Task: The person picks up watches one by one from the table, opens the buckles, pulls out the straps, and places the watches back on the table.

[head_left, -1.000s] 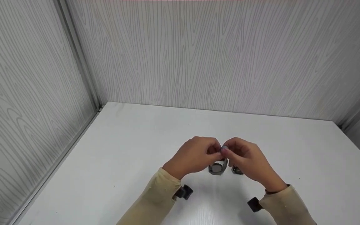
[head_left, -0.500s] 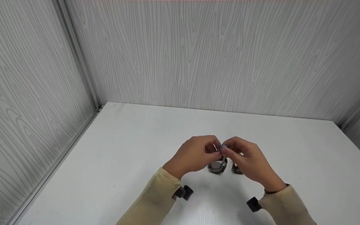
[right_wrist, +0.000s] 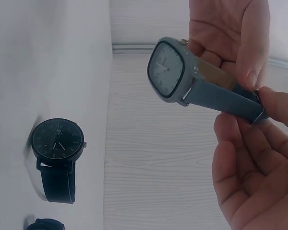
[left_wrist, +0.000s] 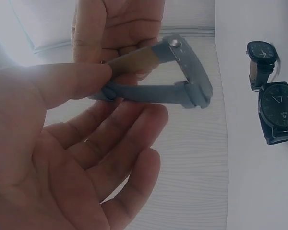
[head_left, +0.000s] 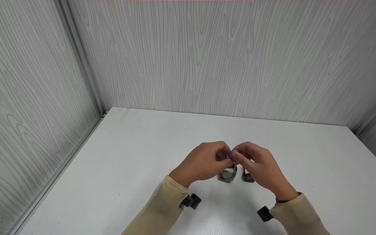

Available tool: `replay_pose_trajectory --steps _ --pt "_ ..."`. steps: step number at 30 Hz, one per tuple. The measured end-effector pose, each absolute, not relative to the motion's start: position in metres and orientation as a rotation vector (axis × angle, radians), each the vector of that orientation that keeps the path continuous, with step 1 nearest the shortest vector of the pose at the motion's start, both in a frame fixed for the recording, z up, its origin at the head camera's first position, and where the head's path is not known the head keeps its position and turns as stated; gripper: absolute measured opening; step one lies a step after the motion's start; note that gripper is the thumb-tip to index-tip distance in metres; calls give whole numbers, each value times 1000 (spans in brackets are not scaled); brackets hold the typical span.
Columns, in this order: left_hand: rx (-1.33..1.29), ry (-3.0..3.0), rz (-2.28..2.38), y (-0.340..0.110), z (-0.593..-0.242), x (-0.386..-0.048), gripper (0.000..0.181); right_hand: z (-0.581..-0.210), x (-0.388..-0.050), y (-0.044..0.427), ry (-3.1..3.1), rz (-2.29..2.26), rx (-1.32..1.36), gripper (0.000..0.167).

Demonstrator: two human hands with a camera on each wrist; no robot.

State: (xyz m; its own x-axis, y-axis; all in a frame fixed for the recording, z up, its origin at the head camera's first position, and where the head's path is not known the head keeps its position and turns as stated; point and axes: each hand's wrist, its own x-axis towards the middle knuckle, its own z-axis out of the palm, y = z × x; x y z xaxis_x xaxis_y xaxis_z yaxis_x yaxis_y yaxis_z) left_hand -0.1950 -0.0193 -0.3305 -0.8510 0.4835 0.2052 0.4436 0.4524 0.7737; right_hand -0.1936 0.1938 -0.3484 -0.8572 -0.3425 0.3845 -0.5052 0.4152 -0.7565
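A wristwatch (right_wrist: pixel 166 72) with a rounded-square pale dial and blue-grey strap is held up by both hands. Its strap (left_wrist: pixel 149 93) is looped round so the ends meet between the fingertips. My left hand (head_left: pixel 204 160) pinches the strap ends between thumb and fingers, the other fingers loosely bent below. Meeting it tip to tip, my right hand (head_left: pixel 263 166) pinches the strap at the same spot; the fastening itself is mostly hidden by fingertips. In the right wrist view the dial faces down toward the tabletop.
Below the hands on the white table (head_left: pixel 148 147) lie a large round black watch (right_wrist: pixel 57 140) and a smaller dark watch (left_wrist: pixel 262 53) beside it. Wood-grain panels (head_left: pixel 191 58) stand behind and at the sides.
Both hands stay in nearly the same place, with small finger movements at the strap. The grey strap piece between the fingertips shifts slightly.
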Motion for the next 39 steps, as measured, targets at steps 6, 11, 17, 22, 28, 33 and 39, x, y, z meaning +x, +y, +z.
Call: replay_pose_trajectory --steps 6,11,17,22,28,33,39 --pt "846 2669 1347 -17 -330 -195 11 -348 -194 194 -2493 1500 768 10" --pt "847 2669 1328 -17 -330 -196 15 -348 -194 194 -2511 1480 766 11" --pt "859 2611 1367 -20 -329 -196 16 -349 -194 194 -2502 1528 788 13" --pt "849 2609 1403 -21 -330 -196 14 -349 -193 194 -2504 1556 771 15" --pt "853 2621 1416 -21 -330 -196 15 -350 -193 193 -2492 1571 769 14" --pt "854 2640 1385 -22 -330 -196 15 -349 -193 192 -2510 1529 786 15" --pt "844 2642 1400 -20 -330 -195 13 -350 -194 194 -2499 1530 788 14"
